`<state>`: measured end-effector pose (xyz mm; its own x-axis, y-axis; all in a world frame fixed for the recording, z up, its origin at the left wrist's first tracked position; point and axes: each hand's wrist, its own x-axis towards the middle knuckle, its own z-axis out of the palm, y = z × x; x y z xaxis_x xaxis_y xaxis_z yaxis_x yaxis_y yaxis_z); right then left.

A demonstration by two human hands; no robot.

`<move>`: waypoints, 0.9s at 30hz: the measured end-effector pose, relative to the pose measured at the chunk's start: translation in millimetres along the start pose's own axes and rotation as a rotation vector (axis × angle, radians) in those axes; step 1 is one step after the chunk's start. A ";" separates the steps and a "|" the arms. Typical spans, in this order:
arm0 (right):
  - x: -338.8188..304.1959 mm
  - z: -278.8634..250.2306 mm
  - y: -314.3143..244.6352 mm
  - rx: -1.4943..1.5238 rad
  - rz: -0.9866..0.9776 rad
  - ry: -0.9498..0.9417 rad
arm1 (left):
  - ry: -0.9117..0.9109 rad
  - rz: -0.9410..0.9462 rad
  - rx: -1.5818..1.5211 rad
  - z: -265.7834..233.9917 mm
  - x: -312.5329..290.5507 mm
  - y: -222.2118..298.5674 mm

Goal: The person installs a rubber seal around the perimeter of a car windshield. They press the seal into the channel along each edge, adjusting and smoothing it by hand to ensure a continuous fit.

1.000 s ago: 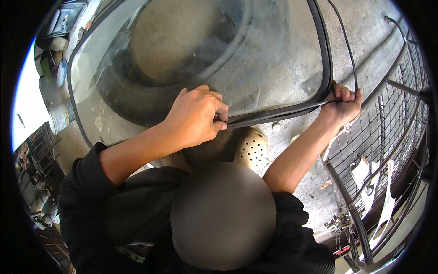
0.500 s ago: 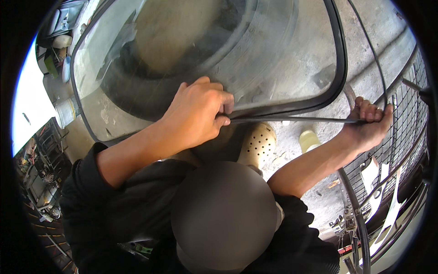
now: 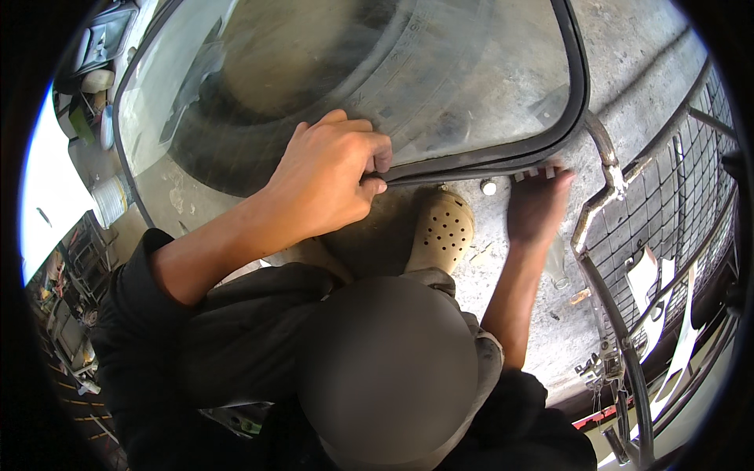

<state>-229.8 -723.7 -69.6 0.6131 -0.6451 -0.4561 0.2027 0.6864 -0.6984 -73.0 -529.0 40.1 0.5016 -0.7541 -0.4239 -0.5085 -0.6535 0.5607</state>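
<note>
A curved glass pane edged in black rubber trim lies in front of me. My left hand is closed at its near edge, thumb and curled fingers pinching a thin black rubber strip. The strip runs from there along the trim toward the near right corner. Just below that corner is my right hand, its fingers bent up at the strip and slightly blurred. The fingertips are partly hidden under the rubber edge.
A large tire shows through the glass. My beige clog stands below the pane, beside a small white cap. At right is a metal frame with wire mesh. A white spool and clutter lie left.
My right hand has moved left and in toward the pane's corner, bringing the taut strip against the trim. The loose length at upper right has left view. My left hand keeps its pinch.
</note>
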 end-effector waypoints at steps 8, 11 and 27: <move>-45.8 29.8 23.1 -0.388 0.381 -0.436 | 0.061 0.075 0.109 6.9 -4.7 1.0; -35.8 43.5 19.8 -0.462 0.360 -0.412 | 0.130 0.134 0.186 12.8 -13.1 -2.3; -57.3 68.3 34.7 -0.461 0.134 -0.232 | 0.129 0.144 0.217 19.7 -14.8 -2.4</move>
<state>-205.7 -640.0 -30.0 0.7740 -0.4346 -0.4604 -0.2137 0.5052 -0.8361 -93.1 -517.6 31.0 0.4912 -0.8347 -0.2490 -0.7120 -0.5494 0.4373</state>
